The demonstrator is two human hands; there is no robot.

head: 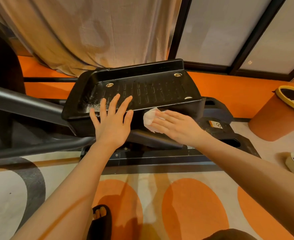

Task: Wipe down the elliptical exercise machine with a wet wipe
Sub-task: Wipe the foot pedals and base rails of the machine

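Both arms reach forward, left hand [112, 122] with fingers spread flat, right hand [174, 127] flat, fingers straight.

Warm dim indoor light, soft shadows on carpet [142, 196] below the fingers, wide-angle bending at edges, slight softness overall.

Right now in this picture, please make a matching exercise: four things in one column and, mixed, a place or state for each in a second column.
Things:
1. wet wipe
2. left hand
3. orange bin
4. foot pedal

Places or states:
A. stands on the floor at far right
B. fingers spread flat on the pedal's near edge
C. dusty white specks at its left end
D. pressed under the right hand

Pairs: 1-D, 2-B, 3-A, 4-C
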